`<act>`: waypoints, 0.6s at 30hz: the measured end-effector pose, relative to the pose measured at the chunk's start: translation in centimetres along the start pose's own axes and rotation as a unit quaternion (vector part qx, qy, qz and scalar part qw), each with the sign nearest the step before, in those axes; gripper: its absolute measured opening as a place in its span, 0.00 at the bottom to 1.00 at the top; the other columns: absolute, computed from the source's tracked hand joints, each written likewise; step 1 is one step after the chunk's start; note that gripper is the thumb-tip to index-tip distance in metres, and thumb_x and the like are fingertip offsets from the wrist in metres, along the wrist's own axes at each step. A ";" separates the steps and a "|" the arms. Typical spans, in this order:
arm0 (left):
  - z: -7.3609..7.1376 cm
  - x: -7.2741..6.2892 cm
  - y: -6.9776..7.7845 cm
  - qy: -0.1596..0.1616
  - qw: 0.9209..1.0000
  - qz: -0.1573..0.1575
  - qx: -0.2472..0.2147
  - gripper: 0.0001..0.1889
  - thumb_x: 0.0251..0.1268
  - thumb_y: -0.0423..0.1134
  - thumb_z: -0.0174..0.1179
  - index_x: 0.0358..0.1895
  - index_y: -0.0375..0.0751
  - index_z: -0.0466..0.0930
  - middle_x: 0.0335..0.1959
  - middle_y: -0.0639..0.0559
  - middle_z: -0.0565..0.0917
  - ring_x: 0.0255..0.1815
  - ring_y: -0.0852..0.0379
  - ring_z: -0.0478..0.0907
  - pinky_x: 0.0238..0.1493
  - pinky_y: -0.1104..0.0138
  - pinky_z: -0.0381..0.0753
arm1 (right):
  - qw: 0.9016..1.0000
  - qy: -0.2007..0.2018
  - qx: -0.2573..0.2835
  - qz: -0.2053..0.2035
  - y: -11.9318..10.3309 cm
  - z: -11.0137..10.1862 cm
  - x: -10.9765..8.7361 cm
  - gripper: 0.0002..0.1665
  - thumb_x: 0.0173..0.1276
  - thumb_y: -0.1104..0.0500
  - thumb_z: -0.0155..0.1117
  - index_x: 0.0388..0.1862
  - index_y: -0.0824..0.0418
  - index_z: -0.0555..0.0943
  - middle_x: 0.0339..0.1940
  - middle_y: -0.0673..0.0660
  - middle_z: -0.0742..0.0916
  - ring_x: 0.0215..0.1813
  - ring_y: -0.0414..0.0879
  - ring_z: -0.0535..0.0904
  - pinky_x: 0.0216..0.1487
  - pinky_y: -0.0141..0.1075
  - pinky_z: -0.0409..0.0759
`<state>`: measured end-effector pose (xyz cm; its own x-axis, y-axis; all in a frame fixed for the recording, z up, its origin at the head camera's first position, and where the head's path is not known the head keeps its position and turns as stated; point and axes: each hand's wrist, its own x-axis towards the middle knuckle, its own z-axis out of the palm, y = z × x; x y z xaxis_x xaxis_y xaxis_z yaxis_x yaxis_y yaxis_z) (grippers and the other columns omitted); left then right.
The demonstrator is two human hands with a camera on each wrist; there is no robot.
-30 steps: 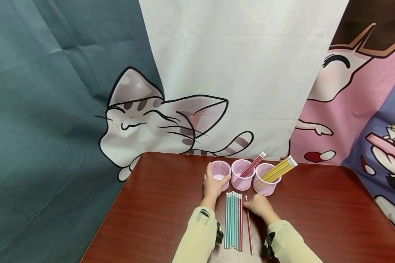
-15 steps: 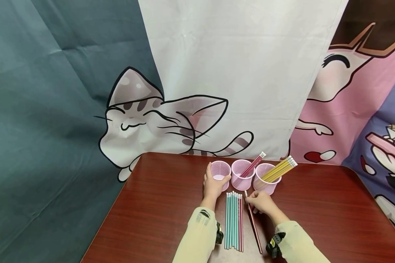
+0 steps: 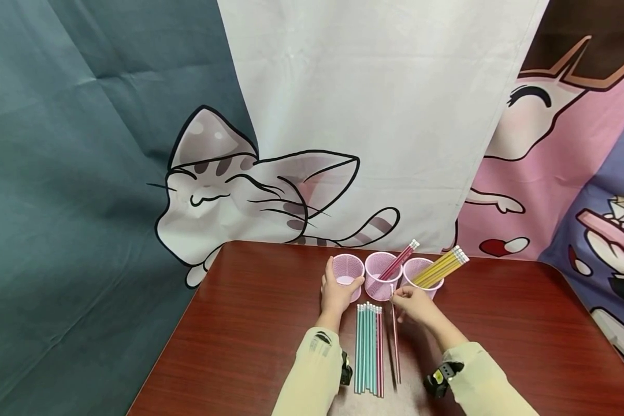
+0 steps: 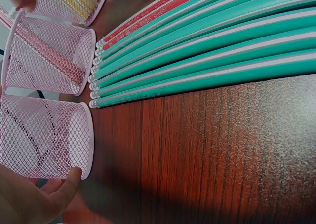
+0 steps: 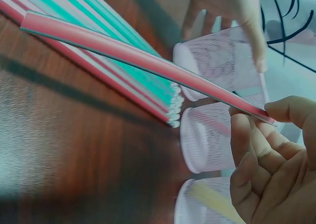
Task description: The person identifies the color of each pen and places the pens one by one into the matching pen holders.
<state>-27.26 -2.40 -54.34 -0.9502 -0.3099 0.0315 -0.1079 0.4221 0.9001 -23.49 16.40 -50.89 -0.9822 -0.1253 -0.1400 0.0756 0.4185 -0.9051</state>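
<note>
My left hand (image 3: 335, 296) grips the leftmost pink mesh pencil cup (image 3: 348, 267), which holds no pencils; a fingertip presses near its base in the left wrist view. My right hand (image 3: 417, 305) pinches a red pencil (image 3: 396, 344) close to its eraser end, between thumb and fingers. That pencil is lifted off the table, eraser up beside the middle cup (image 3: 377, 290), its other end towards me. Red pencils (image 3: 399, 261) lean in the middle cup. Yellow pencils (image 3: 441, 268) stand in the right cup (image 3: 415, 264), partly hidden behind my right hand.
Several green pencils (image 3: 366, 349) and a couple of red pencils (image 4: 158, 14) lie side by side in front of the cups, erasers towards them. The brown wooden table (image 3: 260, 323) ends at a printed cloth (image 3: 291, 196) behind the cups.
My right hand has taken the red pencil up off the table and moved it forward to the middle cup. The left hand stays on its cup.
</note>
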 end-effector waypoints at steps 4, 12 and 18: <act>0.0 0.0 0.0 0.000 1.000 -0.001 0.000 0.50 0.38 0.56 0.73 0.70 0.61 0.54 0.60 0.41 0.68 0.58 0.39 0.67 0.54 0.50 0.68 | 1.000 -0.010 0.004 -0.021 -1.0 -0.7 0.1 0.13 0.64 0.65 0.56 0.38 0.77 0.75 0.19 0.54 0.79 0.18 0.50 0.79 0.26 0.45 0.79; 0.0 0.0 0.0 0.001 1.000 0.003 0.002 0.50 0.38 0.55 0.73 0.70 0.60 0.54 0.60 0.41 0.68 0.57 0.39 0.67 0.54 0.49 0.68 | 1.000 0.004 -0.005 -0.014 -3.1 -2.3 0.6 0.13 0.65 0.62 0.55 0.39 0.75 0.75 0.15 0.54 0.80 0.19 0.50 0.80 0.16 0.32 0.73; -0.1 0.0 -0.1 0.001 1.000 0.005 -0.001 0.50 0.38 0.55 0.73 0.70 0.59 0.55 0.60 0.40 0.68 0.57 0.39 0.67 0.54 0.49 0.68 | 0.999 0.012 0.005 -0.030 -4.4 -3.7 1.1 0.16 0.67 0.59 0.56 0.34 0.75 0.75 0.15 0.55 0.81 0.19 0.52 0.81 0.19 0.37 0.77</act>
<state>-27.23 -2.48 -54.39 -0.9507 -0.3074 0.0407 -0.0984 0.4236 0.9005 -25.58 17.75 -45.61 -0.9888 -0.1284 -0.0753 0.0177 0.4010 -0.9159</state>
